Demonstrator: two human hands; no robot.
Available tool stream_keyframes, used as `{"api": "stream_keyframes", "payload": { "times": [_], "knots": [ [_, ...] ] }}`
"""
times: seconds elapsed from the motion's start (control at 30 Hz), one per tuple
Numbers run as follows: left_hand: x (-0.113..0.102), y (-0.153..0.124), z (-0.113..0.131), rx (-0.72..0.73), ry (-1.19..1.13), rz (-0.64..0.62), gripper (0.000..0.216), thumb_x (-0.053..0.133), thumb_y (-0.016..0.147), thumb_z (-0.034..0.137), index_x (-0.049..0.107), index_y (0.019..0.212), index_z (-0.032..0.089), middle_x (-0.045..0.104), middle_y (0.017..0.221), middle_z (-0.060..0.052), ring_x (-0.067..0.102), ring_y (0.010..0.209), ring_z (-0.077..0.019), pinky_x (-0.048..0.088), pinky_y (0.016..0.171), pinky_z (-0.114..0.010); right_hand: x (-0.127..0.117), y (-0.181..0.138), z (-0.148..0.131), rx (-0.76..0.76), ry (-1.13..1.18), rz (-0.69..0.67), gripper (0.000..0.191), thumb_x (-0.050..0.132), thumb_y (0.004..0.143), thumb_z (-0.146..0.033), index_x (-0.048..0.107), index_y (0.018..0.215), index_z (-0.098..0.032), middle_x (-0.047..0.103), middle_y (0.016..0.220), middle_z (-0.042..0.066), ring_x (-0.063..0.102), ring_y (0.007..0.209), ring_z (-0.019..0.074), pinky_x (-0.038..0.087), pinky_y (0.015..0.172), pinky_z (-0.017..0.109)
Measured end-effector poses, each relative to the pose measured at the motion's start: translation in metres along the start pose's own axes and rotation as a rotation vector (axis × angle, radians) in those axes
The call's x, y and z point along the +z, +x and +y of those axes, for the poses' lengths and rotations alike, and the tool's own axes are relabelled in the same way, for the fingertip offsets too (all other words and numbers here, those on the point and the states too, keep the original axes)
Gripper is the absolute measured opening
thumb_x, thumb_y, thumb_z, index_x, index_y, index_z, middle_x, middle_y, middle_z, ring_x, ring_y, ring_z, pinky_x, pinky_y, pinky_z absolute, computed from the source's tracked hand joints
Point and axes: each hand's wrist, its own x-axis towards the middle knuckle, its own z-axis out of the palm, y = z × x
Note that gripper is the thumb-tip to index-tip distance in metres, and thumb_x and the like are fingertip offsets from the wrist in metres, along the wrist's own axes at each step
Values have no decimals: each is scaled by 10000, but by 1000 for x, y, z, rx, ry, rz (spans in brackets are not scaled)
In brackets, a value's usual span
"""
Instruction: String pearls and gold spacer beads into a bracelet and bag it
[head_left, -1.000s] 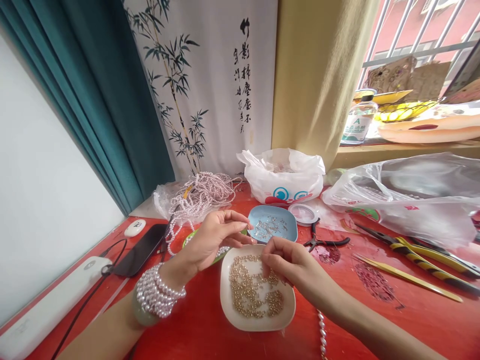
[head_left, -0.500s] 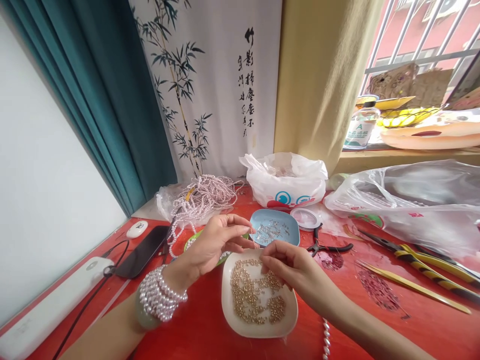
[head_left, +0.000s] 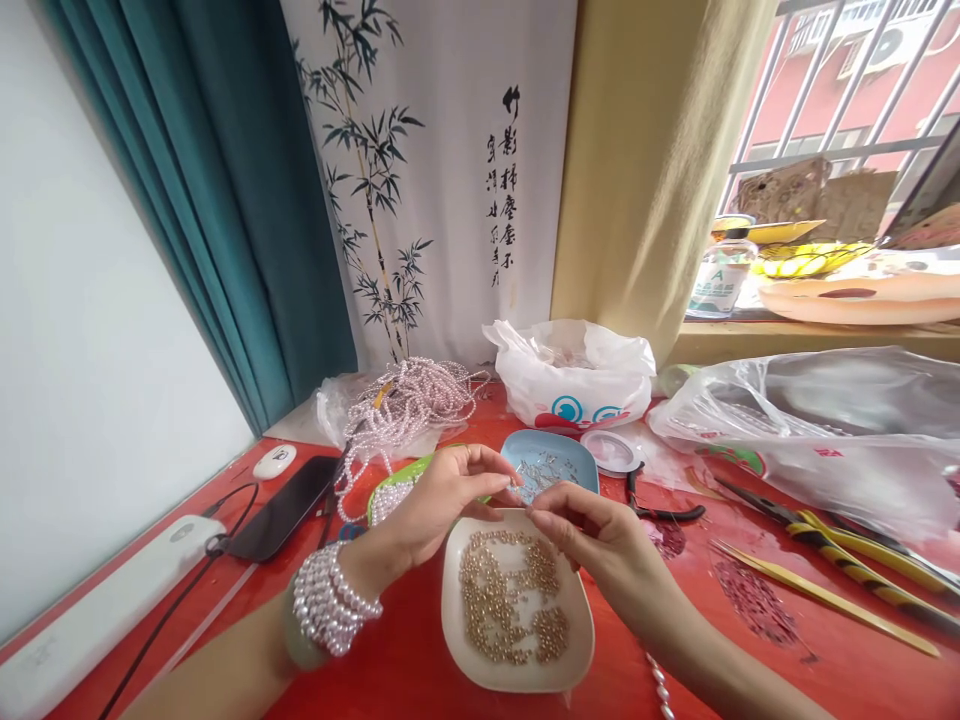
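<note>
1. Nearest to me, my left wrist wears a coiled bracelet of shiny pale-pink pearls (head_left: pixel 330 600) beside a smooth pale-green bangle (head_left: pixel 300 632). Near my right forearm, a short strand of white pearl beads (head_left: pixel 660 685) lies on the glossy red table (head_left: pixel 405 665).

2. In front of me, between my forearms, is the cream, rounded-square tray (head_left: pixel 517 681). Inside it the small, round, gold-coloured beads (head_left: pixel 551 633) are spread in loose patches.

3. Over the far edge of this tray, my left hand (head_left: pixel 442 500) and my right hand (head_left: pixel 600 530) face each other. The fingertips are very near; whether they touch, I cannot tell. On each hand, thumb and forefinger come toward a pinch. Something tiny may be at the left fingertips, but it is too small to name, and what the right ones hold is hidden.

4. I judge that the present step is fine work, bringing small pieces together. The next move, I think, calls for a steady left pinch and exact aim from the right.

5. Just beyond, the light-blue, rounded-square tray (head_left: pixel 536 441) contains thin, silvery metal pieces (head_left: pixel 547 468). To its left, the bright-green dish (head_left: pixel 420 466) holds pale pearls (head_left: pixel 386 500), partly behind my left hand.

6. Farthest on the table are the tangled pale-pink pearl strands (head_left: pixel 420 400) and the crumpled white plastic bag (head_left: pixel 574 385).
</note>
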Motion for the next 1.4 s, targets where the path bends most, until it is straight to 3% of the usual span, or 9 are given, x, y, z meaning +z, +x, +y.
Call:
{"api": "stream_keyframes", "payload": {
  "times": [0.17, 0.3, 0.47, 0.6, 0.73, 0.93, 1.1, 1.23, 1.4],
  "knots": [
    [7, -1, -7, -52, 16, 16, 87, 595, 674, 148, 581, 760, 151, 563, 764, -10, 551, 718, -117, 441, 638, -232, -3, 0, -8, 19, 94, 86, 235, 601, 710, -416, 597, 663, -186, 511, 599, -20, 443, 547, 111, 357, 508, 230],
    [15, -6, -15, -60, 24, -112, 88, 565, 671, 111, 634, 718, 139, 614, 769, -34, 554, 734, -124, 427, 677, -240, -7, 0, -17, -11, 108, 159, 185, 620, 696, -370, 603, 647, -193, 513, 599, -26, 425, 531, 99, 358, 509, 227],
    [25, -14, -21, -15, -5, -235, 179, 611, 671, 118, 675, 833, 160, 655, 908, -60, 574, 834, -163, 415, 765, -285, -10, -5, -26, -57, 65, 216, 139, 616, 700, -341, 615, 657, -209, 508, 582, -27, 412, 500, 98, 361, 491, 232],
    [28, -15, -24, 10, -92, -311, 70, 654, 682, 199, 669, 717, 140, 657, 773, -54, 585, 743, -160, 418, 744, -294, -10, -6, -30, -84, 15, 227, 136, 609, 702, -344, 628, 676, -212, 558, 615, -11, 446, 507, 102, 381, 479, 232],
    [29, -15, -24, 13, -122, -283, 70, 658, 679, 198, 657, 674, 128, 653, 714, -49, 581, 685, -147, 417, 694, -277, -17, -3, -33, -89, -99, 209, 166, 602, 702, -357, 658, 666, -205, 601, 616, 3, 473, 506, 109, 398, 470, 235],
    [29, -16, -18, -2, -136, -246, 76, 678, 649, 179, 647, 650, 110, 638, 663, -33, 558, 629, -119, 407, 650, -251, -27, 0, -35, -91, -188, 250, 356, 493, 773, -454, 652, 628, -170, 574, 548, 9, 460, 467, 102, 372, 422, 221],
    [28, -16, -20, -11, -169, -292, 87, 671, 660, 189, 635, 657, 110, 627, 644, -30, 558, 627, -120, 413, 656, -255, -24, -4, -44, -104, -141, 188, 201, 587, 709, -372, 677, 749, -197, 595, 603, -3, 468, 486, 99, 376, 423, 206],
    [26, -15, -23, -12, -172, -307, 86, 672, 666, 180, 633, 658, 104, 618, 637, -26, 550, 613, -108, 414, 645, -244, -24, -7, -49, -113, -133, 168, 169, 577, 726, -356, 643, 715, -200, 570, 600, -14, 461, 478, 93, 389, 430, 202],
    [26, -13, -26, -34, -226, -289, 138, 694, 653, 212, 628, 702, 102, 621, 632, -26, 558, 606, -106, 419, 645, -247, -30, -6, -46, -298, -373, 112, 196, 497, 806, -310, 563, 661, -196, 551, 634, -2, 498, 570, 119, 411, 482, 222]
  ]
}}
